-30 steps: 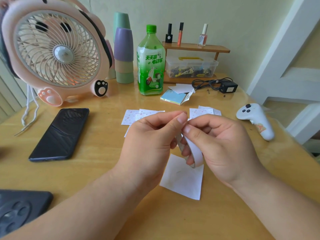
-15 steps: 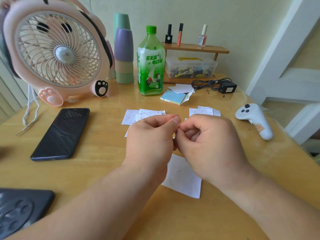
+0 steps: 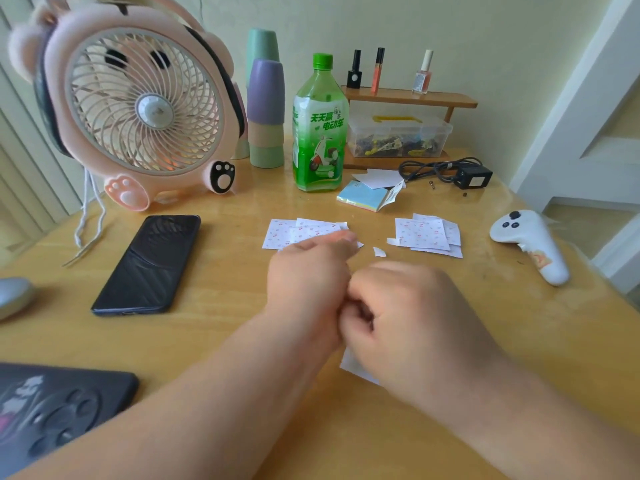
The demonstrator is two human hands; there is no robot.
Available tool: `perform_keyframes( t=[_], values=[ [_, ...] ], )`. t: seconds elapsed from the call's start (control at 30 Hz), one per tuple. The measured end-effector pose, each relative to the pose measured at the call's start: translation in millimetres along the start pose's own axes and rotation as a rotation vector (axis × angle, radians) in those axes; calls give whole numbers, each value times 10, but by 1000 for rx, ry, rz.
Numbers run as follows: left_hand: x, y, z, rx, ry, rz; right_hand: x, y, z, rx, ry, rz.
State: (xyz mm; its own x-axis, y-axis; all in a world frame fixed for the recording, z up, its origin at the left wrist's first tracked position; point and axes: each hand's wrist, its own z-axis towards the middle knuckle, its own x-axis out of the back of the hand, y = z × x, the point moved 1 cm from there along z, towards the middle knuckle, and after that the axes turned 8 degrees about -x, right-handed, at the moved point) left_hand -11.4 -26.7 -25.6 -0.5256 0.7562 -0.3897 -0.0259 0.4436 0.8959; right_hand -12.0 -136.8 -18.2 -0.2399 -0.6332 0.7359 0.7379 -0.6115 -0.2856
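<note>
Mid-frame, the left hand [image 3: 308, 282] and right hand [image 3: 408, 317] curl up and touch, maybe to work something tiny together; I cannot tell what each grip holds. The white paper [image 3: 351, 368] lies on the worktop [image 3: 221, 341] under the right hand, close by.

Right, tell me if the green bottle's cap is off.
No, the cap sits on the neck of the green bottle, which stands upright on the table.

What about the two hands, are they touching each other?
Touching. The head view shows the left hand pressed against the right hand, with no gap where they meet, over the white paper.
</note>
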Motion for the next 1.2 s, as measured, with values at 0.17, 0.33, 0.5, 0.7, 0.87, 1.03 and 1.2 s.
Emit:
perform_keyframes(
  t=[0.17,0.33,0.5,0.7,0.87,1.03,1.2],
  values=[
    [64,73,123,-78,-5,-19,192,226,112,-70,24,28],
    [90,-8,124,-95,-145,123,461,817,150,-636,-218,-139],
    [105,-28,132,-117,-206,147,418,1019,117,-774,-537,-377],
    [79,-4,83,-88,-250,130,388,1021,103,-696,-580,-380],
    [77,11,30,-90,-288,154,408,1027,92,-749,-573,-267],
    [76,-20,1,-106,-301,166,450,982,103,-801,-443,-372],
    [88,-53,-31,-201,-324,229,478,653,63,-693,-167,113]
  ],
)
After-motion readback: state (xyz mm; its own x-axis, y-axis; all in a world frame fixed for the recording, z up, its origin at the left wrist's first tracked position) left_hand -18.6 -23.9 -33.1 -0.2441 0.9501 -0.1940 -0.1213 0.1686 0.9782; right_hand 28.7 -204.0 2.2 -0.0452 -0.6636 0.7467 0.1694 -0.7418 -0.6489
